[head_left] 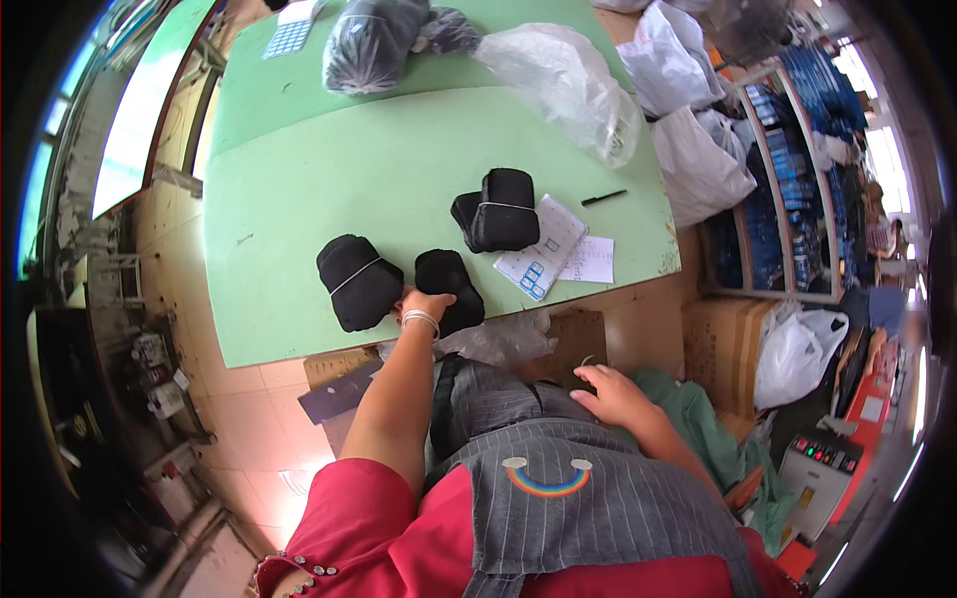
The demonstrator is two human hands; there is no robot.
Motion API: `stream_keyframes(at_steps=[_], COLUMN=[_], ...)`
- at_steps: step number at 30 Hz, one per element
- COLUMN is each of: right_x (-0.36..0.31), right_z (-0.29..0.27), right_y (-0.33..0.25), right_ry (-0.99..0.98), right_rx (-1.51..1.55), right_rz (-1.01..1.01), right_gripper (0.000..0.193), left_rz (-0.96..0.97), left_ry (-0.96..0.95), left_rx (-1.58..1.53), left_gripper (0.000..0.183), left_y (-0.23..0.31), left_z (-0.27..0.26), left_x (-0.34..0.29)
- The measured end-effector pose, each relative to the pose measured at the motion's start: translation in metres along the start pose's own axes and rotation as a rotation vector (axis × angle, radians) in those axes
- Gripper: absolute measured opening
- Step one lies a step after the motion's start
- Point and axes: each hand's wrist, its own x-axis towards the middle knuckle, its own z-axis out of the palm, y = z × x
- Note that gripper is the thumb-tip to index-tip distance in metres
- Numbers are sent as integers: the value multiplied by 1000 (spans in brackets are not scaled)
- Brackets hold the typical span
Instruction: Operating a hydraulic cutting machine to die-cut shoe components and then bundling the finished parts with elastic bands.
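Observation:
My left hand (pixel 427 304) reaches to the table's near edge, its fingers and thumb closed on a dark folded cloth bundle (pixel 446 276). No band shows around this bundle. Just left of it lies another black cloth bundle (pixel 359 283), with a pale rubber band around it. Farther right sit stacked black bundles (pixel 506 207), the top one banded too. My right hand (pixel 610 394) is low by my lap, off the table, fingers bent. A thin pale loop, seemingly a rubber band (pixel 588 361), shows at its fingertips.
On the green table (pixel 299 189) are a printed booklet (pixel 538 254), a paper slip (pixel 590 260), a black pen (pixel 604 197), a clear plastic bag (pixel 568 85) and a filled dark bag (pixel 369 45). White sacks (pixel 698 164), shelving (pixel 788 179) and a cardboard box (pixel 723 349) stand to the right.

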Motion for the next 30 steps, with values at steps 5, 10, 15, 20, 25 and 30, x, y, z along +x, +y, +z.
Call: stream_keyframes(at_steps=[5, 10, 15, 20, 25, 30], right_x=[76, 190, 260, 290, 296, 286], right_z=[-38, -55, -45, -43, -58, -30], right_y=[-38, -49, -56, -50, -55, -76], right_ry=[78, 372, 614, 504, 294, 650], right_rx=[11, -51, -238, 344, 522, 14], right_rz=[-172, -375, -307, 322, 361, 128], right_gripper=[34, 32, 50, 98, 92, 81], left_rz=[79, 164, 387, 309, 224, 144], left_ry=[-46, -16, -497, -688, -628, -569], left_rx=[-257, -500, -1080, -1123, -1145, -1229], left_gripper=[89, 69, 49, 53, 53, 50], left_y=[-3, -23, -57, -99, -130, -138], left_z=[7, 8, -4, -8, 12, 9], left_x=[-4, -2, -35, -77, -102, -119])
